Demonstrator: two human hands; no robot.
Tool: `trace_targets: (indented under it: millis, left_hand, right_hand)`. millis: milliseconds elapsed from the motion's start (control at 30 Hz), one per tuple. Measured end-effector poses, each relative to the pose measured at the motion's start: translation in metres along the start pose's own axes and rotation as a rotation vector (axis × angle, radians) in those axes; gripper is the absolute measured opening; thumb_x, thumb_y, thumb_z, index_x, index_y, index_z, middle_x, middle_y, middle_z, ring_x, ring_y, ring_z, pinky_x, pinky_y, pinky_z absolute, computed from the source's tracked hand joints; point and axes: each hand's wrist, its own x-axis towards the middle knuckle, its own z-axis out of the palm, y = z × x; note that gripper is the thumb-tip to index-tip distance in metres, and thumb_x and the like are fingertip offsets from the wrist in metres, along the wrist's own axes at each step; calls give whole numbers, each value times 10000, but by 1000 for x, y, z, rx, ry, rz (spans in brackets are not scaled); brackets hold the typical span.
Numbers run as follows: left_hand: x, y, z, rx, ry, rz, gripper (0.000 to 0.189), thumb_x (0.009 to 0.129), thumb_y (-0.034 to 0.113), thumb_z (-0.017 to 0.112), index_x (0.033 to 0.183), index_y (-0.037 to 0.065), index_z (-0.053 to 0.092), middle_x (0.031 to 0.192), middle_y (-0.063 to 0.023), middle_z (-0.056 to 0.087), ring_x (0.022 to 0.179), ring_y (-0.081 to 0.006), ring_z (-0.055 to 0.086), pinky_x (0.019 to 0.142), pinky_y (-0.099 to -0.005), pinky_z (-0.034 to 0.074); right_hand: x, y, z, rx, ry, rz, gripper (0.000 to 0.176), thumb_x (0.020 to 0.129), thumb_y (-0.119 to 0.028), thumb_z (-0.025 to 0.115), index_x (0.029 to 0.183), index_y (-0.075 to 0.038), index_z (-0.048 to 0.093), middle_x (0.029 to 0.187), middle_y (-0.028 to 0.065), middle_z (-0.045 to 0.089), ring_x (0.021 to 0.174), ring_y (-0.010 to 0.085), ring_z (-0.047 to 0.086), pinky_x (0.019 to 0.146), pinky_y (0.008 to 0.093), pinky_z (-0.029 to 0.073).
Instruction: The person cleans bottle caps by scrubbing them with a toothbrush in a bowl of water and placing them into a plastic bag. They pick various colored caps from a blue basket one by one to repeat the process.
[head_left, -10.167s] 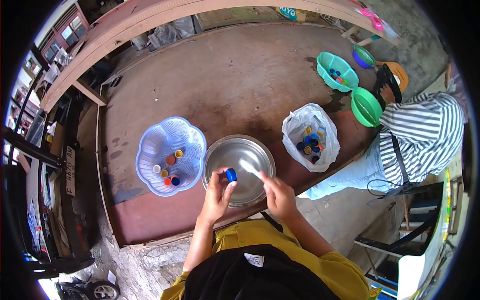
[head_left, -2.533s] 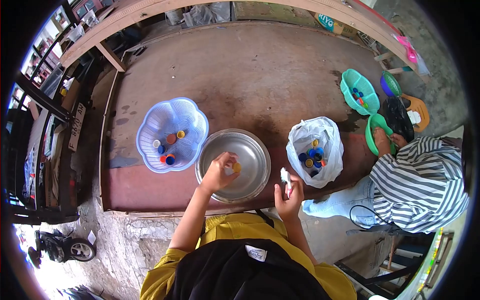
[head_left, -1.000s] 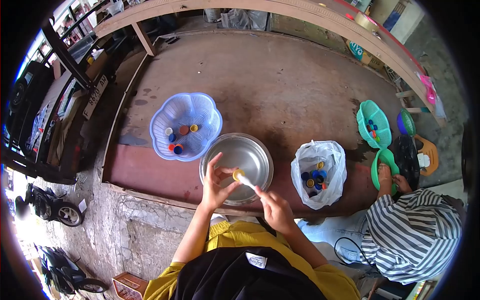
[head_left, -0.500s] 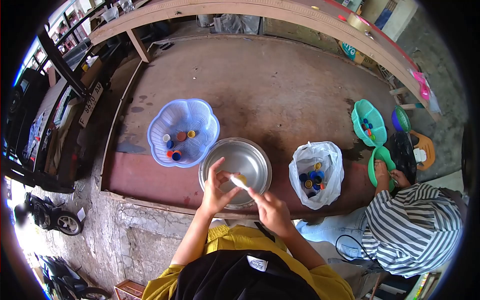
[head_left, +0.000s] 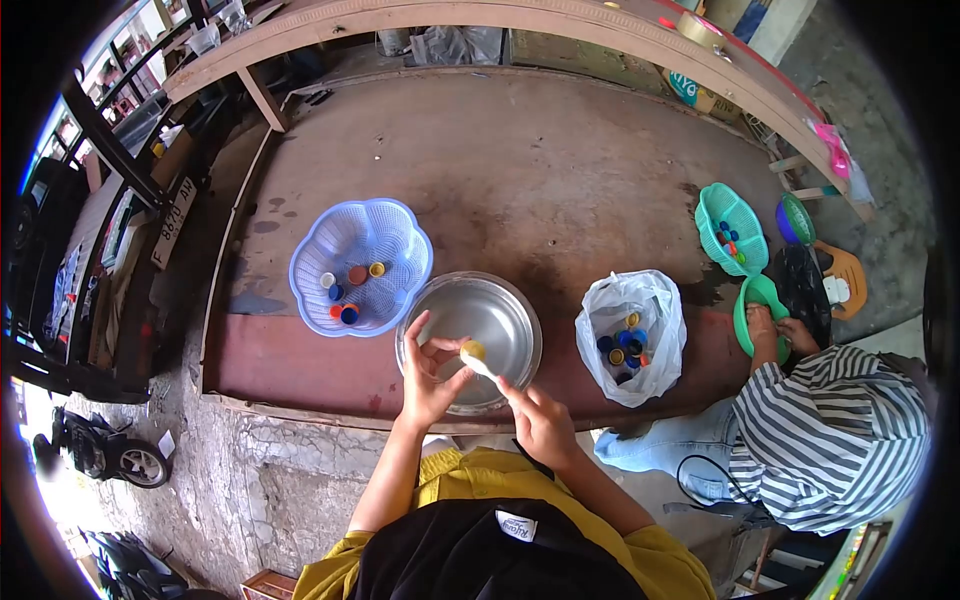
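Observation:
Over the round steel basin [head_left: 537, 345], my left hand [head_left: 430, 388] pinches a small yellow bottle cap [head_left: 473, 348] between thumb and fingers. My right hand [head_left: 545, 425] is closed on a thin white tool [head_left: 478, 366] with a broader head, whose exact kind I cannot make out. The tool's head is against the lower side of the cap. To the left, a blue plastic basket [head_left: 306, 255] holds several bottle caps in white, blue, brown, yellow and orange. On the right stands an open white plastic bag [head_left: 667, 365] with several blue, yellow and orange caps.
At the right, a person in a striped shirt [head_left: 835, 435] has both hands at a green bowl [head_left: 742, 335]. A green basket [head_left: 712, 230] with caps sits behind it. A wooden rail [head_left: 450, 22] crosses the far side of the table [head_left: 480, 150].
The yellow cap is turned so that more of its face shows, with the tool's head now below it. Both hands stay over the basin. The view has shifted slightly.

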Motion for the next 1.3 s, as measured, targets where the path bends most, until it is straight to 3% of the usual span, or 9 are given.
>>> trace_targets:
  millis: [267, 367, 500, 600, 767, 867, 1067, 1167, 1300]
  left_hand:
    - [2, 2, 2, 52, -44, 7, 901, 679, -87, 727, 1357, 18, 143, 950, -105, 563, 1048, -246, 579, 959, -373, 455]
    - [0, 4, 5, 97, -60, -9, 896, 678, -86, 729, 1352, 18, 148, 951, -106, 560, 1048, -243, 579, 958, -369, 455]
    - [0, 5, 4, 82, -33, 3, 893, 674, -83, 733, 1348, 20, 157, 960, -106, 561, 1046, -234, 580, 957, -364, 455]
    - [0, 1, 2, 43, -8, 14, 886, 675, -77, 735, 1347, 21, 166, 981, -115, 576, 1040, -226, 583, 945, -356, 457]
    - [1, 0, 2, 195, -5, 110, 768, 705, -34, 726, 1320, 8, 266, 1041, -142, 607, 1014, -203, 592, 913, -324, 458]
    - [-1, -1, 3, 267, -5, 109, 565, 735, -17, 704, 1232, -18, 435, 1067, -152, 613, 984, -198, 605, 877, -304, 474]
    - [1, 2, 0, 234, 5, -34, 334, 752, -25, 677, 1075, -30, 592, 1033, -144, 617, 943, -219, 624, 850, -296, 495]
    - [2, 2, -5, 324, -48, 45, 344, 746, -3, 694, 1072, -32, 587, 1018, -141, 612, 946, -230, 624, 842, -301, 497]
    - [4, 2, -6, 403, -83, 53, 364, 749, 13, 698, 1087, -37, 572, 1023, -143, 604, 949, -234, 618, 828, -309, 493]
  right_hand:
    - [8, 0, -10, -60, -110, -9, 538, 800, 12, 513, 1297, -192, 491, 734, 128, 524, 614, 312, 562, 560, 407, 470]
    - [24, 12, -16, -43, -34, 217, 495, 800, 42, 503, 1257, -148, 529, 746, 141, 541, 685, 316, 590, 606, 410, 471]
    - [13, -3, -13, -81, -106, 12, 489, 794, 43, 505, 1242, -150, 540, 723, 144, 534, 666, 313, 586, 594, 398, 468]
    - [16, 24, -10, -55, -39, 213, 452, 814, 33, 504, 1234, -129, 540, 754, 152, 559, 673, 322, 585, 602, 382, 474]
    - [7, 12, 6, 599, -36, 408, 317, 941, -79, 438, 1251, -63, 504, 718, 22, 449, 644, 68, 387, 583, 214, 365]
    - [9, 3, 5, 738, -48, 492, 332, 943, -69, 435, 1270, -70, 492, 777, 10, 448, 688, 56, 378, 625, 195, 363]
    - [17, 1, 6, 267, 144, 151, 408, 886, -8, 467, 1279, -114, 497, 785, 96, 559, 608, 223, 556, 606, 287, 465]
    - [8, -13, -4, -89, -88, 89, 466, 839, 9, 490, 1273, -159, 509, 777, 140, 550, 632, 328, 565, 577, 380, 478]
    - [17, 13, -4, -63, 11, 244, 467, 839, -10, 502, 1278, -169, 507, 761, 136, 544, 643, 324, 569, 586, 396, 468]
